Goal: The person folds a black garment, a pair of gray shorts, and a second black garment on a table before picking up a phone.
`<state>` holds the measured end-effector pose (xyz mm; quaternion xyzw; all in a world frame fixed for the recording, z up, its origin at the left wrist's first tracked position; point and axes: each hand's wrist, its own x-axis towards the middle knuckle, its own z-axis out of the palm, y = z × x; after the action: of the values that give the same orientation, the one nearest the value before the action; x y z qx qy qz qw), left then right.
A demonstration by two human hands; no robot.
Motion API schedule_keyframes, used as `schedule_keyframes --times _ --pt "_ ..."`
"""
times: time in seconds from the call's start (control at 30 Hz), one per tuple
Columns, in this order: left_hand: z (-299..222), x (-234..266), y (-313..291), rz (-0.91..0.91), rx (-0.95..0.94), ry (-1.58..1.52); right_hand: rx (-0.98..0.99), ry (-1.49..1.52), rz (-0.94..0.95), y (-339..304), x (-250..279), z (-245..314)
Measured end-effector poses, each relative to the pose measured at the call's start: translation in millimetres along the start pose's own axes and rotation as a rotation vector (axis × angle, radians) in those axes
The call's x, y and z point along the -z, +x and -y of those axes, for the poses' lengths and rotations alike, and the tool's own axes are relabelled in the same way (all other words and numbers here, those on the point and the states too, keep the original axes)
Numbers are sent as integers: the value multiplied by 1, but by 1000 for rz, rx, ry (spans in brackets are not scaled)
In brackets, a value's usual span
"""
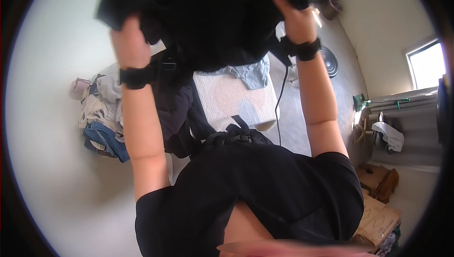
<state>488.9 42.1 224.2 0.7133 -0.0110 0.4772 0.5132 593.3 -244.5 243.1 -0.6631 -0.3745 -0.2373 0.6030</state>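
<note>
Brown cardboard boxes (378, 224) lie at right. A window (427, 64) (brightly lit) is set in the wall (385, 39).

Front's blocked, some room over the pale pad (213, 97)
black cloth (217, 27) fills the front, clothes pile (101, 115) crowds the left, cable (283, 86) runs down the right

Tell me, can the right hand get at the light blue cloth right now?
Probably not without letting go: the right hand is holding up the black cloth, which also hides part of the light blue cloth from view.
</note>
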Motion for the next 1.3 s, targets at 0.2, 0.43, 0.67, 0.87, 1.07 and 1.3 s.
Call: schedule_keyframes --times 0.2,0.43,0.67,0.87,1.07,1.3 --pt "-41 48 -27 156 -597 887 -195 468 -86 15 29 43" --pt "-13 45 -117 535 514 159 -705 -243 559 -120 18 -45" --pt "55 57 -209 996 804 346 -892 -544 1131 -267 0 -115" --pt "64 47 -174 335 765 -73 -526 -879 1117 -241 -19 -92" --pt "39 22 -133 -61 733 -459 -526 181 959 -179 -85 -6" --pt "37 -8 -129 -272 552 -358 -889 772 970 -195 -137 12"
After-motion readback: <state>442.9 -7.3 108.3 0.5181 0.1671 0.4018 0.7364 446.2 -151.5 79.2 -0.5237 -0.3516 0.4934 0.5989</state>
